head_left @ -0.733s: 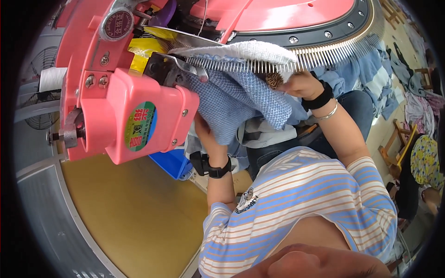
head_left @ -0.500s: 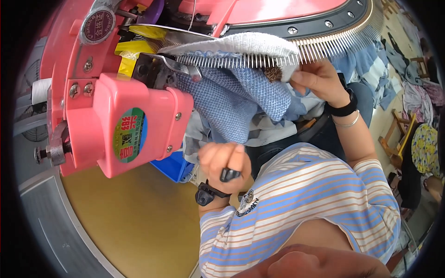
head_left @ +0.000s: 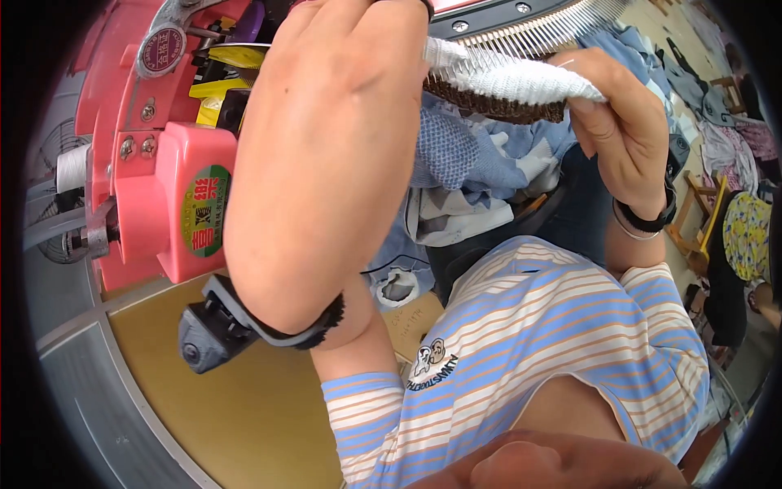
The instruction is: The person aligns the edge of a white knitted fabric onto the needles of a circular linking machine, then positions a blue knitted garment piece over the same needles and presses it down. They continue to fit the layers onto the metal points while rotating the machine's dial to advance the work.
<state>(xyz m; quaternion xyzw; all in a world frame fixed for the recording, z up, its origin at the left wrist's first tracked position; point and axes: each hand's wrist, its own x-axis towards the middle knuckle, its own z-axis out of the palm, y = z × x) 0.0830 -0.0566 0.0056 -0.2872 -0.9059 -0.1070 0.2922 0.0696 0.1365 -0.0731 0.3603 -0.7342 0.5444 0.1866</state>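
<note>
My right hand (head_left: 627, 130) pinches the right end of a white ribbed knit band (head_left: 529, 80) with a dark brown fuzzy lower edge, thumb below and fingers above. The band stretches leftward, just under the row of metal pins (head_left: 562, 34) on the pink machine. Close to the camera, my left hand (head_left: 326, 147) is raised over the machine, its back toward the view. Its fingers reach the upper edge and are mostly cut off. The band's left end passes behind this hand, so whether they touch is hidden. Blue knit fabric (head_left: 448, 151) hangs below the band.
The pink machine housing (head_left: 155, 204) stands at left, with a white thread cone (head_left: 73, 167) beside it. Grey-and-blue cloth pieces (head_left: 464, 216) lie near my lap. A small wooden stool (head_left: 700, 216) and heaped clothes (head_left: 725, 147) are on the floor at right.
My left hand has risen from below the machine to high in front of it, covering its middle. The knit band's right end has been drawn out from the pins, toward the right, in my right hand.
</note>
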